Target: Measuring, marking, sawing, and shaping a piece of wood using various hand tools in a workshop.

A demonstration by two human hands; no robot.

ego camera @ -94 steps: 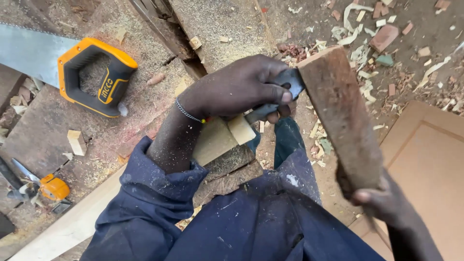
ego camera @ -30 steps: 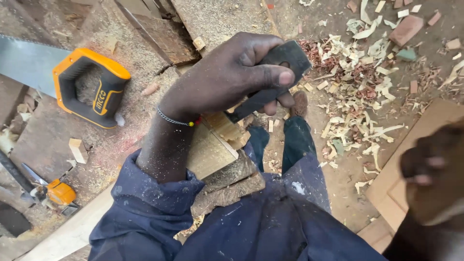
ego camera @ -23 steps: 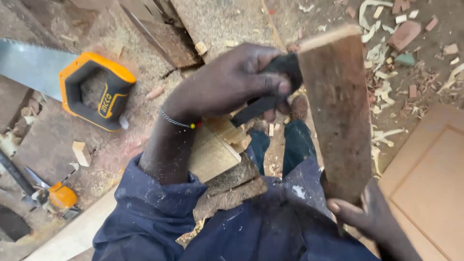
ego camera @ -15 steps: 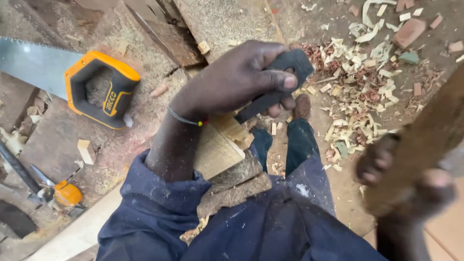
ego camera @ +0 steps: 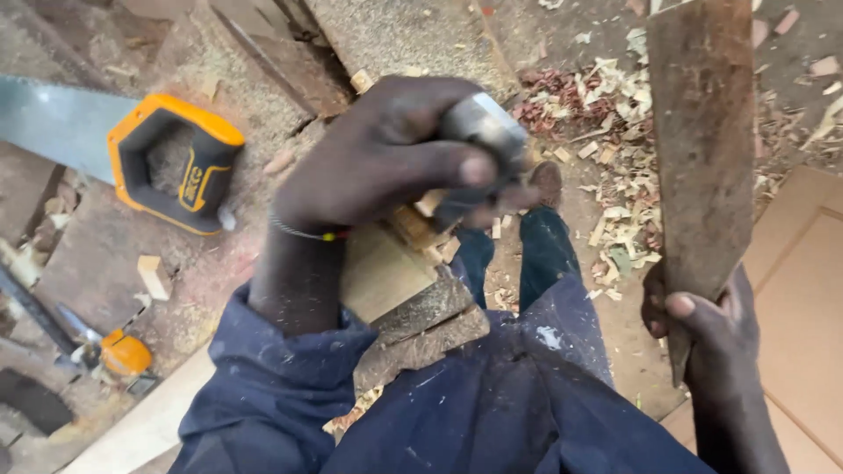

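My left hand [ego camera: 386, 171] is closed around the dark grey handle of a chisel-like tool [ego camera: 481, 132], which points down at a pale wooden block [ego camera: 382, 272] resting on my lap. A rough, dark slab of wood [ego camera: 421, 329] lies under the block. My right hand [ego camera: 702, 329] grips the lower end of a long brown wooden board [ego camera: 702, 149] and holds it upright at the right, apart from the tool. The tool's blade is hidden by my fingers.
A handsaw with an orange and black handle [ego camera: 171, 162] lies on the ground at the left. Wood shavings [ego camera: 615, 149] are scattered ahead. A small wooden offcut [ego camera: 154, 276] and an orange tool [ego camera: 123, 351] lie at the left. A flat tan panel [ego camera: 803, 298] lies at the right.
The board in my right hand has swung down out of view and come back up, and now stands upright at the right. My left hand has kept its grip on the tool.
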